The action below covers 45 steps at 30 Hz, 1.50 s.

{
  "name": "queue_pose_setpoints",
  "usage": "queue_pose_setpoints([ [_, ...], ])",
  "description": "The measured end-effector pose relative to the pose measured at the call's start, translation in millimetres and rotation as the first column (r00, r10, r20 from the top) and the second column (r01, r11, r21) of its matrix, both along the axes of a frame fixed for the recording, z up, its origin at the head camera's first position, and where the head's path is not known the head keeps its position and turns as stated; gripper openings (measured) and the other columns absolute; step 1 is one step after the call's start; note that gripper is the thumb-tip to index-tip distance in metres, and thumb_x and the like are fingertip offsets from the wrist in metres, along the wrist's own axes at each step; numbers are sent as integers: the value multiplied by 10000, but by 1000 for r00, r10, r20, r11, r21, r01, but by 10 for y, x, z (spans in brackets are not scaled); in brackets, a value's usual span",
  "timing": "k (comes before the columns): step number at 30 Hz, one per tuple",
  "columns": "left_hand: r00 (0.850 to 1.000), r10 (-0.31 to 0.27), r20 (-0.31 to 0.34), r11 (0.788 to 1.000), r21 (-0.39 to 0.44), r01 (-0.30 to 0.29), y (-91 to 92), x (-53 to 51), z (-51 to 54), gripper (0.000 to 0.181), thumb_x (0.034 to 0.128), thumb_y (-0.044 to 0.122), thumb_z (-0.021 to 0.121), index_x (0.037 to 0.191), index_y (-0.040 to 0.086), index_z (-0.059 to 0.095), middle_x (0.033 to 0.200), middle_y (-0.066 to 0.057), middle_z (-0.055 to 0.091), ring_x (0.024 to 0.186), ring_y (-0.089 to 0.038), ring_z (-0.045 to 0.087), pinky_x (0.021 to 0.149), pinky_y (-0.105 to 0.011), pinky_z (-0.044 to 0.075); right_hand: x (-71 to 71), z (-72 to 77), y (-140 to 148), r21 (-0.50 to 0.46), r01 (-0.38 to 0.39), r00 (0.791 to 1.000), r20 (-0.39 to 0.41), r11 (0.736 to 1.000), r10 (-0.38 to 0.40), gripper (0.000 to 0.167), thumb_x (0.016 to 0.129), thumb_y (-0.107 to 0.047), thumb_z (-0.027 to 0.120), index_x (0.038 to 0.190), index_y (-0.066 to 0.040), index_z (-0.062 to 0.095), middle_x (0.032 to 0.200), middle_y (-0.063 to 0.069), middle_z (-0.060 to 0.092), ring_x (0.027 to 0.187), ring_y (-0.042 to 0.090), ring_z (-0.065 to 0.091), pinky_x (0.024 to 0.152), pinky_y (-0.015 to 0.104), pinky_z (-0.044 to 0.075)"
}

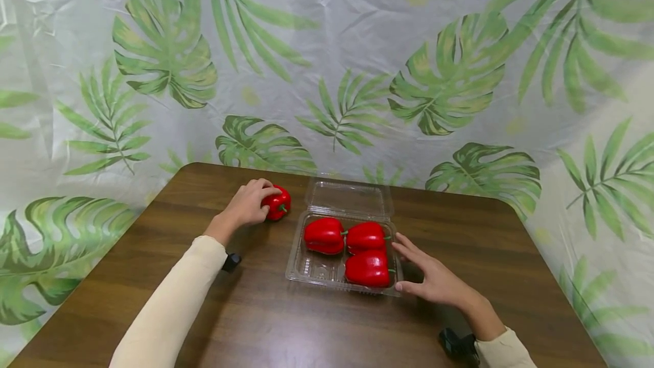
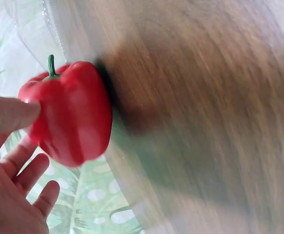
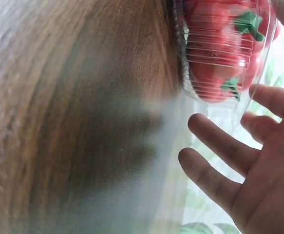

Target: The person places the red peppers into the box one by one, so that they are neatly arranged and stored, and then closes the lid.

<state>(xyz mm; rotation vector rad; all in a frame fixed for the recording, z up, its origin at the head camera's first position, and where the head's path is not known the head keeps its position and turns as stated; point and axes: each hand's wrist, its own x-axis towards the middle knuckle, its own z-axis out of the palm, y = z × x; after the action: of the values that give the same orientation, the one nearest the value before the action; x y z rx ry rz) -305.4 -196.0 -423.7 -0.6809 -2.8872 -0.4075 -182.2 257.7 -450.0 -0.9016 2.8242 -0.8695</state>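
Observation:
My left hand (image 1: 250, 202) holds a red bell pepper (image 1: 278, 203) left of the clear plastic container. In the left wrist view the thumb lies on the near side of that bell pepper (image 2: 76, 114), whose green stem points up; part of the grip is hidden behind it. Three more red bell peppers lie inside the clear container (image 1: 317, 284): one at back left (image 1: 324, 235), one at back right (image 1: 365, 237) and one at front right (image 1: 367, 269). My right hand (image 1: 434, 277) is at the container's right side, fingers spread, with fingertips (image 3: 258, 92) at its rim.
The container's hinged lid (image 1: 347, 197) lies folded back toward the far table edge. A brown wooden table (image 1: 265, 328) carries everything. Behind it hangs a leaf-patterned cloth (image 1: 357, 33).

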Motion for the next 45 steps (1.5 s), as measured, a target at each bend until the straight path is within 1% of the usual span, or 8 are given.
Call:
queue_pose_setpoints([
  [4,1000,2,8,999,38,-2,-17,4,5,401,879,182,667,1270,94,638,1287,-160,545,1195,-382,496,1003,-573,435,5,14,-1,-5,5,1000,18,1000,-5,814,879,-437,707,1539,-112,357,1646,151,249,1221,267,624,983,587,504],
  [8,998,-18,62,995,104,11,-18,17,23,374,862,181,703,1200,49,617,1386,-174,525,1261,-394,503,1046,-582,444,1,11,-5,-12,3,999,34,1000,-2,820,879,-431,707,1542,-109,349,1651,150,235,1234,279,615,991,599,495],
  [16,996,44,80,997,52,-49,-42,38,26,501,864,315,713,1307,110,602,1354,-164,560,1250,-386,471,1037,-595,407,-8,-4,1,-7,-3,1000,19,1000,4,814,883,-424,707,1539,-98,351,1643,171,244,1223,291,618,977,600,499],
  [22,988,-43,148,981,193,14,-120,67,-57,534,852,156,591,1364,18,528,1424,-217,480,1291,-430,445,1018,-625,448,8,-10,4,-7,-3,1000,13,1000,3,817,880,-430,712,1540,-110,354,1644,161,247,1216,276,625,978,580,506],
  [26,984,-82,161,974,220,46,-166,117,-77,568,824,86,561,1386,26,512,1471,-223,451,1319,-452,421,1028,-647,429,21,-7,9,-13,7,1000,31,1000,-7,822,875,-440,714,1544,-128,352,1653,131,240,1227,262,622,990,562,508],
  [32,982,-49,180,975,222,8,-235,170,-102,525,891,100,620,1406,86,522,1483,-205,441,1316,-452,426,1019,-656,438,11,-2,14,-15,-5,1000,15,1000,5,813,882,-429,710,1543,-121,351,1647,153,246,1210,280,628,976,568,512],
  [37,979,-49,195,961,277,-7,-286,163,-130,540,893,104,662,1413,76,518,1473,-219,445,1308,-468,441,1011,-648,453,-7,0,18,-7,-10,1000,14,1000,10,812,885,-426,707,1540,-103,352,1644,170,241,1214,290,625,973,572,514],
  [45,974,-40,221,961,277,-23,-303,165,-137,569,886,109,695,1425,83,514,1483,-217,437,1311,-480,445,1014,-650,454,-5,14,13,2,-6,1000,21,1000,6,812,882,-433,707,1536,-101,360,1641,172,248,1225,295,620,974,566,518],
])
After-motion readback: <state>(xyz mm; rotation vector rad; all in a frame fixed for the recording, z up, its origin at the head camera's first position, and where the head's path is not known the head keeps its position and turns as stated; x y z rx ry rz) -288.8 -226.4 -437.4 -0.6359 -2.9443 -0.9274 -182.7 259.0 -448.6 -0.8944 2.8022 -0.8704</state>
